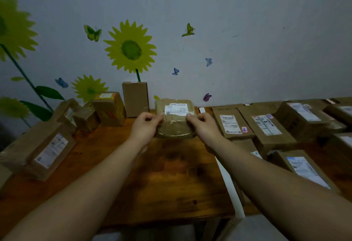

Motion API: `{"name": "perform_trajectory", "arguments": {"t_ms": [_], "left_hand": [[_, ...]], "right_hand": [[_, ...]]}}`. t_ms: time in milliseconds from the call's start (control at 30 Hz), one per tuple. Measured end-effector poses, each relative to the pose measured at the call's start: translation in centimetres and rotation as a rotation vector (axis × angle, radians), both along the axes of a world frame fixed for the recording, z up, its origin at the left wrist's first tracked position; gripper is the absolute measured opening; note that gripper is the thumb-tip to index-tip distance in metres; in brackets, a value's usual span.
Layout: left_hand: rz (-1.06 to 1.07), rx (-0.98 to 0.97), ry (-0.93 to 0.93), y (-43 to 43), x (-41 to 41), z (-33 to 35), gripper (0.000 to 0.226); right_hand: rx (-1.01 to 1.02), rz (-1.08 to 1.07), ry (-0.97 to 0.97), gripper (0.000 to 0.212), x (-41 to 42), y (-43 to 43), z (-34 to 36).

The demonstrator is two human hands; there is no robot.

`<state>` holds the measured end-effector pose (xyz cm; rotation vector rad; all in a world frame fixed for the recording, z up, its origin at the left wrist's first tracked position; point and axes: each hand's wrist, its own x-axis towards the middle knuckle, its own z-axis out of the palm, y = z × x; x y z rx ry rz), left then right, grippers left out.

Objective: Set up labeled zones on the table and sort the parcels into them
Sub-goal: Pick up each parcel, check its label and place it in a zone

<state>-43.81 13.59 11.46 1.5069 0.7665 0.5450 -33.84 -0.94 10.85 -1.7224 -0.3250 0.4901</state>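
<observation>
While both hands, left (147, 124) and right (202, 126), pinch one parcel (175, 120) mid-table (171, 183), boxes (266, 126) crowd the right, unsorted; a white strip (231, 189) marks one zone edge, I'd judge.

Dim, soft focus; wide-angle warp at edges, glare on parcel tape.

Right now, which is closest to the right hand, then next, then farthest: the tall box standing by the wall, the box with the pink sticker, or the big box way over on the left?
From the right hand:
1. Box with the pink sticker, just to its right.
2. Tall standing box, back left by the wall.
3. Big flat box, at the far left edge.
</observation>
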Motion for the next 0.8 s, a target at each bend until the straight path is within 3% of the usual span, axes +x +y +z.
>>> {"name": "perform_trajectory", "arguments": {"t_ms": [300,533,633,700,800], "left_hand": [[-0.082,0.139,-0.257,-0.6,-1.7,5.2,0.045],[-0.117,0.341,-0.442,-0.1,-4.1,8.3,0.060],[-0.141,0.403,-0.461,0.0,-4.9,8.2,0.062],[-0.193,0.344,-0.453,-0.8,-4.9,7.5,0.064],[-0.312,0.064,-0.400,-2.5,-3.9,5.8,0.059]], "right_hand": [[0.205,-0.042,-0.190,0.029,-2.3,-0.9,5.1],[0.183,0.006,-0.517,0.048,-5.8,0.8,8.3],[0.233,-0.030,-0.543,0.066,-6.9,0.6,8.0],[0.234,-0.066,-0.504,0.076,-7.3,0.0,7.4],[0.146,-0.120,-0.459,0.078,-7.7,-2.4,5.7]]}}
